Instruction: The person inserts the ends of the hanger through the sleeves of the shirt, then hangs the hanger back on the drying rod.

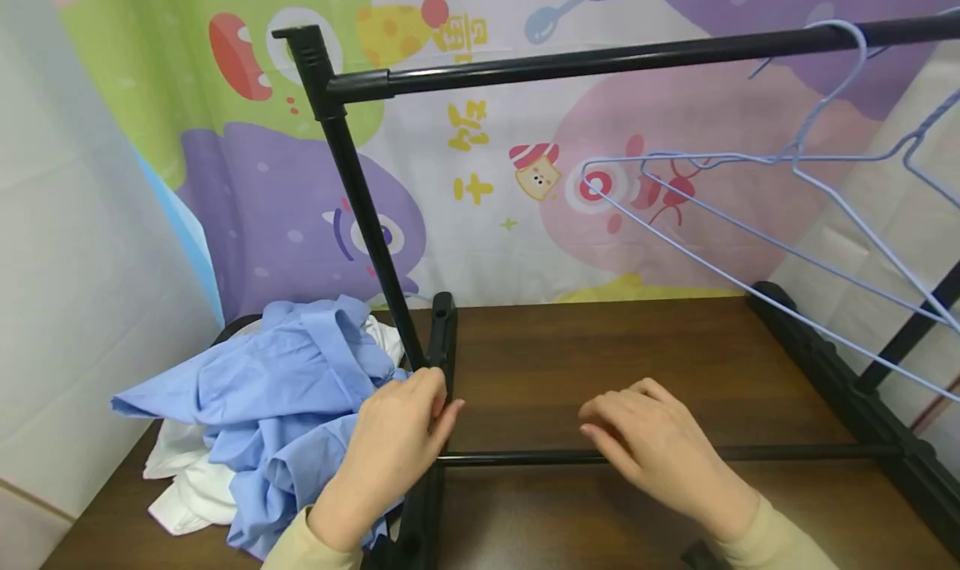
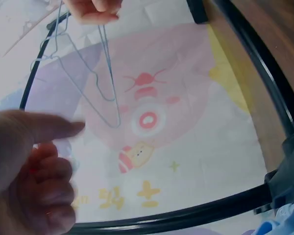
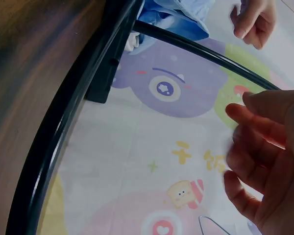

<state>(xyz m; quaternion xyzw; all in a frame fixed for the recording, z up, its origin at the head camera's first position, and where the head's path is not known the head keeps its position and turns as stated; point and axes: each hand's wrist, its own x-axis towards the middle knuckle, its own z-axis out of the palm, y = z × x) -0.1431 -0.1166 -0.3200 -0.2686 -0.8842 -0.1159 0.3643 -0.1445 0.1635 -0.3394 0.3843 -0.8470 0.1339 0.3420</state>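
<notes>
My left hand point(image 1: 401, 432) hovers beside the black upright post, at the right side of a heap of light blue cloth point(image 1: 292, 378). Its fingers curl loosely with nothing between them, as the left wrist view shows of the left hand point(image 2: 34, 171). My right hand point(image 1: 660, 449) hangs in the air above the lower crossbar point(image 1: 525, 458), bent fingers pointing left and holding nothing. Blue wire hangers point(image 1: 808, 120) hang from the top rail point(image 1: 570, 68), up and right of that hand. White cloth point(image 1: 198, 487) sticks out from under the blue heap.
The black rack stands on a dark wooden surface point(image 1: 600, 362), with one upright point(image 1: 367, 212) at left and a base foot point(image 1: 817, 362) at right. A cartoon-printed curtain point(image 1: 480, 245) closes off the back, and a pale panel point(image 1: 90, 303) stands at the left.
</notes>
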